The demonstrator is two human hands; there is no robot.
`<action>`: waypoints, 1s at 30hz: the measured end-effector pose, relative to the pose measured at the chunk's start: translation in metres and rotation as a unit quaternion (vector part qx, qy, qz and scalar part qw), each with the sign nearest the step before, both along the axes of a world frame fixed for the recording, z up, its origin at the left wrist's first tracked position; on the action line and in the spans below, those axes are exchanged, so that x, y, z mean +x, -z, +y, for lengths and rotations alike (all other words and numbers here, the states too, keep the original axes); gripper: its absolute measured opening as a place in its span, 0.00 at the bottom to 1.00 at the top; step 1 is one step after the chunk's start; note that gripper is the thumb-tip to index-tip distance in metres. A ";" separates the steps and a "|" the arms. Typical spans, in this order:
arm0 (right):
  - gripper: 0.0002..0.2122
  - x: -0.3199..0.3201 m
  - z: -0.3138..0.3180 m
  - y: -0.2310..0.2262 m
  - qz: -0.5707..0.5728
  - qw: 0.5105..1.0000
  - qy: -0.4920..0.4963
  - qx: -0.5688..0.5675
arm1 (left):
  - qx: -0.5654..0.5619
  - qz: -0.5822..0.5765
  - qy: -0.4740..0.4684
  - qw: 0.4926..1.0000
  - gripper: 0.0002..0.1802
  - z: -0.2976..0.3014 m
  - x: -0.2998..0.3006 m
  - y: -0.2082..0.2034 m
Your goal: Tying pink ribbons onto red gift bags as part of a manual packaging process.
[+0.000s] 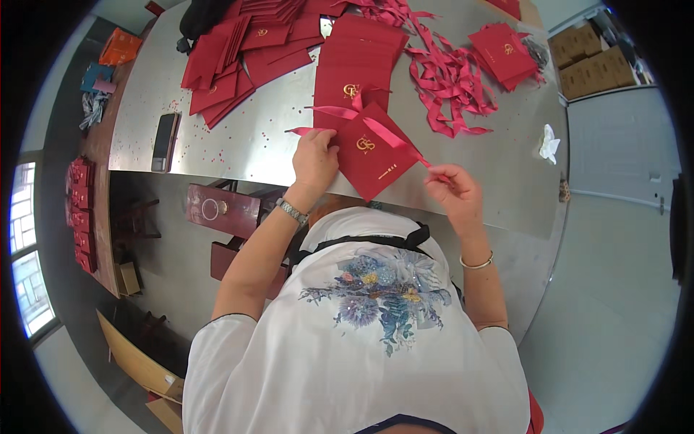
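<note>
A flat red paper gift bag (372, 170) with a gold emblem lies turned cornerwise at the table's near edge. Its left corner is under my left hand (316, 160), whose fingers are curled closed on it. A pink-red ribbon (390, 137) crosses the upper part of the bag. The ribbon's lower right end is pinched between the thumb and fingers of my right hand (457, 192), just off the bag's right corner. More ribbon ends stick out beside my left fingers. Just beyond, a row of overlapping red bags (354, 61) runs away from me.
A heap of loose ribbons (452, 90) lies right of the row, with stacked red bags (502, 54) beyond. More red bags (253, 43) spread at the back left. A phone (165, 142) and crumpled tissue (549, 145) rest on the metal table (506, 166). A stool (224, 210) stands below.
</note>
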State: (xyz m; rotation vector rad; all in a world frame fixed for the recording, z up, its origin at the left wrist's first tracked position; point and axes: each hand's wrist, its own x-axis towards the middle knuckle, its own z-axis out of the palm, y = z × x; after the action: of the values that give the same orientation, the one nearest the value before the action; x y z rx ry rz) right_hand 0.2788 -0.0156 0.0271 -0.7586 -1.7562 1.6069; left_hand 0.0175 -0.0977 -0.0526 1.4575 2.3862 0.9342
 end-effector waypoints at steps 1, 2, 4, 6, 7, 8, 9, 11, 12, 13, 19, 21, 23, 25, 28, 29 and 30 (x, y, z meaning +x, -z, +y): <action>0.10 -0.008 -0.003 -0.006 0.000 1.000 0.001 0.000 | 0.009 -0.004 0.008 1.000 0.15 0.001 -0.001 0.000; 0.10 -0.016 -0.005 -0.013 -0.001 1.000 0.001 -0.013 | 0.009 -0.004 0.009 1.000 0.15 0.002 -0.003 -0.001; 0.09 -0.029 -0.008 -0.018 -0.006 1.000 0.002 -0.026 | 0.016 -0.039 0.031 0.999 0.14 0.003 -0.005 -0.005; 0.07 -0.041 -0.006 -0.018 -0.113 0.989 -0.029 0.086 | 0.006 -0.039 0.049 0.998 0.14 0.008 -0.009 -0.010; 0.07 -0.049 -0.005 -0.014 -0.116 0.989 -0.028 0.085 | -0.004 -0.035 0.067 0.997 0.13 0.010 -0.010 -0.012; 0.07 -0.060 -0.005 -0.004 -0.132 0.972 -0.019 0.195 | -0.005 -0.039 0.069 0.997 0.13 0.011 -0.010 -0.013; 0.06 -0.070 -0.005 0.008 -0.146 0.942 -0.011 0.303 | -0.003 -0.037 0.082 0.996 0.14 0.012 -0.009 -0.014; 0.05 -0.089 -0.004 0.033 -0.125 0.934 0.003 0.335 | 0.001 -0.037 0.095 0.995 0.14 0.017 -0.011 -0.017; 0.06 -0.095 -0.005 0.045 -0.148 0.969 -0.015 0.198 | -0.001 -0.032 0.109 0.994 0.14 0.019 -0.012 -0.018; 0.06 -0.100 -0.007 0.056 -0.167 0.984 -0.034 0.057 | -0.002 -0.027 0.121 0.992 0.14 0.020 -0.013 -0.019; 0.10 -0.115 -0.017 0.080 -0.185 0.980 0.069 -0.009 | -0.057 -0.118 0.180 0.975 0.14 0.022 -0.025 -0.014; 0.10 -0.115 -0.017 0.081 -0.181 0.981 0.068 -0.032 | -0.051 -0.206 0.196 0.957 0.14 0.026 -0.039 -0.007; 0.09 -0.119 -0.020 0.073 -0.223 0.972 0.069 0.033 | -0.048 -0.292 0.212 0.931 0.15 0.027 -0.047 -0.004; 0.08 -0.128 -0.021 0.069 -0.225 0.969 0.090 0.055 | -0.058 -0.355 0.183 0.915 0.16 0.029 -0.051 -0.005; 0.08 -0.136 -0.019 0.064 -0.242 0.959 0.116 0.092 | -0.100 -0.368 0.179 0.907 0.15 0.034 -0.059 -0.013; 0.08 -0.138 -0.017 0.062 -0.257 0.953 0.120 0.107 | -0.100 -0.369 0.181 0.906 0.15 0.036 -0.060 -0.015; 0.08 -0.140 -0.015 0.061 -0.258 0.952 0.122 0.107 | -0.113 -0.361 0.191 0.906 0.15 0.038 -0.061 -0.016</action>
State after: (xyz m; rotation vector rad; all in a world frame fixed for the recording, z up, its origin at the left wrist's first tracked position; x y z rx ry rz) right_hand 0.1389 -0.0306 -0.0338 -1.3165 -2.0507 1.0897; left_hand -0.0438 -0.0599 -0.0364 1.1516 1.5440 0.8573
